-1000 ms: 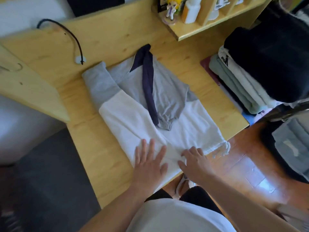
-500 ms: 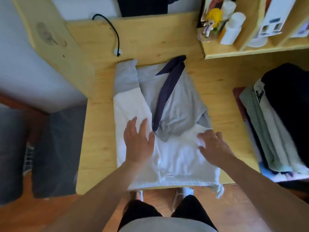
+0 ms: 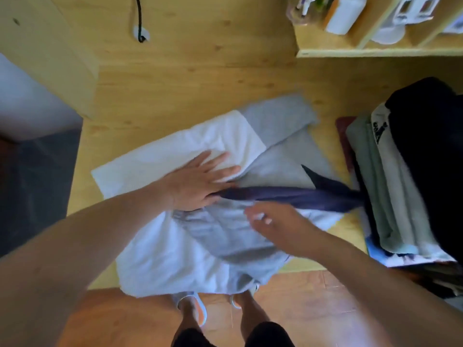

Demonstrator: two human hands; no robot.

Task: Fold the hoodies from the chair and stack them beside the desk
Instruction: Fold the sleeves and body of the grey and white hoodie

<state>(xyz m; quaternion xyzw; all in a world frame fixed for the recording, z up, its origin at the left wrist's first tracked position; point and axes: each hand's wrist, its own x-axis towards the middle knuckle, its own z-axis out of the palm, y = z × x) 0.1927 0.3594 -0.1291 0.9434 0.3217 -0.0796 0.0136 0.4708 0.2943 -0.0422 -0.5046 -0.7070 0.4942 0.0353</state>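
Note:
A white and grey hoodie (image 3: pixel 175 249) with a dark navy strip (image 3: pixel 295 196) lies partly folded on the wooden desk (image 3: pixel 200 78), its lower edge hanging over the front. My left hand (image 3: pixel 200 179) lies flat with spread fingers on the white folded part. My right hand (image 3: pixel 278 221) hovers over or touches the grey fabric just below the navy strip, fingers slightly bent; whether it pinches the cloth is unclear. A pile of folded garments (image 3: pixel 400 176) sits at the desk's right end, a black one on top.
A wooden shelf (image 3: pixel 375 50) with bottles and small items stands at the back right. A black cable (image 3: pixel 139 18) runs to a white plug at the back. A dark mat (image 3: pixel 37 186) lies on the floor to the left. My feet stand below the desk edge.
The hoodie now lies turned sideways, its top toward the right. My left hand has moved up onto the white folded sleeve and my right hand has come in to the grey middle.

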